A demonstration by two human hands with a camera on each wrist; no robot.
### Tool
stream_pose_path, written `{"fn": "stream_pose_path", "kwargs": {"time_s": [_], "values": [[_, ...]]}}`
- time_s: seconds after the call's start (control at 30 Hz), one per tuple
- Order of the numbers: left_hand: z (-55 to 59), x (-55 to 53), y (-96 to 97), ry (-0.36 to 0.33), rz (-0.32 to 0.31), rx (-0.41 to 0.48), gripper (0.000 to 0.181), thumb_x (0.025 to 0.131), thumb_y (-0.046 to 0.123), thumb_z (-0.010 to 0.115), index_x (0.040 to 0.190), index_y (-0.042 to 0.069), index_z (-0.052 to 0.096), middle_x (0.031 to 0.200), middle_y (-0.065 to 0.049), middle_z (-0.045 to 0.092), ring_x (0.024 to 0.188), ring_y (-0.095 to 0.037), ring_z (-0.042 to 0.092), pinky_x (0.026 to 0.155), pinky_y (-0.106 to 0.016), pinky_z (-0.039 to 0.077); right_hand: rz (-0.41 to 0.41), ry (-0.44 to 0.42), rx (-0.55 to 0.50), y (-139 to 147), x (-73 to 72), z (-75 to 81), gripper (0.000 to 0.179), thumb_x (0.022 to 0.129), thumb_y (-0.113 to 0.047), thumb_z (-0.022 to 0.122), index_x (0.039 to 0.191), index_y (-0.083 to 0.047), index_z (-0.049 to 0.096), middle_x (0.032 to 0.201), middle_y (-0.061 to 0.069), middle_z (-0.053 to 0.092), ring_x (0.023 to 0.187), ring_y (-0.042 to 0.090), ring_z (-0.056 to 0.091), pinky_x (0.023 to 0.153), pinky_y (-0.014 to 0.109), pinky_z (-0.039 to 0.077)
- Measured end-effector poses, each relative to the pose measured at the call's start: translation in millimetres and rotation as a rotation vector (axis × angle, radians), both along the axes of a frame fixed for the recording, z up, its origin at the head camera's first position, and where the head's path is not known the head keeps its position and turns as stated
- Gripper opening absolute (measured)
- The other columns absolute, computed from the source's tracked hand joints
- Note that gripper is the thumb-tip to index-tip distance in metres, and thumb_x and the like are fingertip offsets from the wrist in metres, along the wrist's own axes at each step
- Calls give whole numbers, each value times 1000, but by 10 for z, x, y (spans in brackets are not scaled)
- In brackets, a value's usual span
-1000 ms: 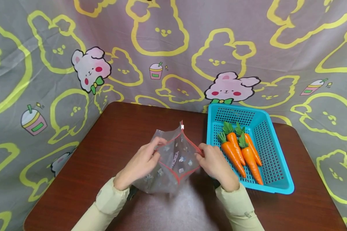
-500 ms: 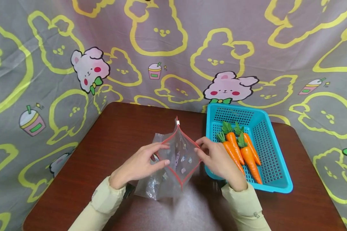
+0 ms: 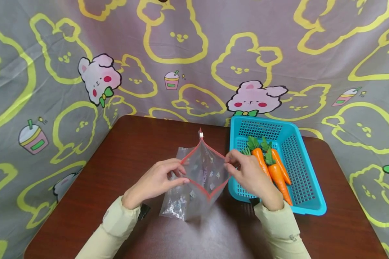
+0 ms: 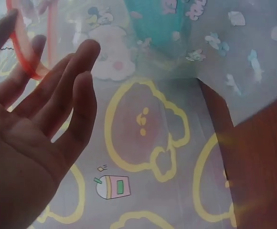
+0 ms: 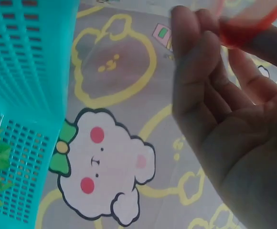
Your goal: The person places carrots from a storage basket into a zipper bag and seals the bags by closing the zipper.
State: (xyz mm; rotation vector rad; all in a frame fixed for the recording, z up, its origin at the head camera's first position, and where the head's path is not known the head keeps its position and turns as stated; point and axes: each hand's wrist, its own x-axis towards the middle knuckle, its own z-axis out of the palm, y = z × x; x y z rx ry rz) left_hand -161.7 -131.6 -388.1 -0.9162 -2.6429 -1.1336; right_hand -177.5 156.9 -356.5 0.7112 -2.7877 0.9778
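A clear slider zip bag (image 3: pixel 194 194) with small printed figures and a red zip edge is held up over the table, its mouth spread into a diamond. My left hand (image 3: pixel 157 181) holds the left side of the mouth, thumb on the near red edge and fingers by the far one. On the right side, my right hand (image 3: pixel 249 176) pinches the red rim between thumb and fingers. A white slider (image 3: pixel 201 135) sits at the far corner of the zip. Each wrist view shows the red rim at the hand's thumb and fingers.
A turquoise plastic basket (image 3: pixel 311 180) stands to the right, partly behind my right hand. Several orange carrots (image 3: pixel 280 180) with green tops lie in it. The brown table (image 3: pixel 142 140) meets a cartoon-printed cloth (image 3: pixel 194 72) at the back and sides.
The bag's mouth has been spread wider, and the bag has shifted slightly right. My left fingers have parted from the thumb along the rim; my right hand has moved a little right.
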Motion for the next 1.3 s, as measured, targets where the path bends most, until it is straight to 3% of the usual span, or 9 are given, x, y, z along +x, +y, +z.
{"fn": "stream_pose_path", "kwargs": {"time_s": [0.13, 0.33, 0.67, 0.9, 1.13, 1.3], "values": [[-28, -44, 10, -13, 8, 16, 15, 82, 30, 77, 86, 22, 65, 82, 13, 60, 74, 1, 57, 65, -19, 49, -17, -45, 34, 52, -36, 6, 6, 91, -15, 66, 95, -14, 62, 83, -2, 69, 67, 7, 58, 64, 25, 50], [-78, -104, 18, -32, 11, 40, 13, 82, 29, 77, 86, 22, 67, 80, 13, 61, 73, 0, 57, 64, -20, 50, -35, -102, 66, 147, -72, 13, 10, 92, -13, 64, 101, -8, 64, 87, 2, 69, 72, 12, 59, 67, 30, 52], [-215, -191, -8, -30, 82, 100, 8, 83, 18, 76, 85, 16, 69, 77, 8, 63, 70, -9, 58, 63, -25, 52, -55, -172, 91, 196, -137, -17, 14, 91, -12, 65, 102, -5, 64, 85, 3, 67, 72, 15, 57, 66, 28, 52], [-286, -211, 66, -62, 127, 182, 9, 84, 15, 75, 91, 15, 68, 84, 3, 69, 74, -6, 61, 64, -26, 53, -44, -151, 106, 171, -146, -49, 14, 91, -14, 65, 102, -6, 64, 87, 2, 68, 77, 15, 59, 71, 33, 54], [-326, -215, 132, -133, 173, 296, 33, 84, 13, 75, 111, 8, 57, 94, -7, 72, 79, -13, 68, 72, -25, 56, -48, -141, 112, 165, -153, -52, 11, 91, -13, 65, 100, -5, 64, 86, 3, 69, 76, 15, 60, 72, 34, 54], [-348, -234, 190, -159, 185, 307, 31, 82, 7, 75, 105, 1, 56, 92, -12, 73, 80, -18, 69, 75, -28, 57, -51, -143, 121, 165, -160, -63, 11, 91, -12, 65, 99, -5, 64, 86, 4, 69, 75, 15, 61, 70, 33, 54]]}}
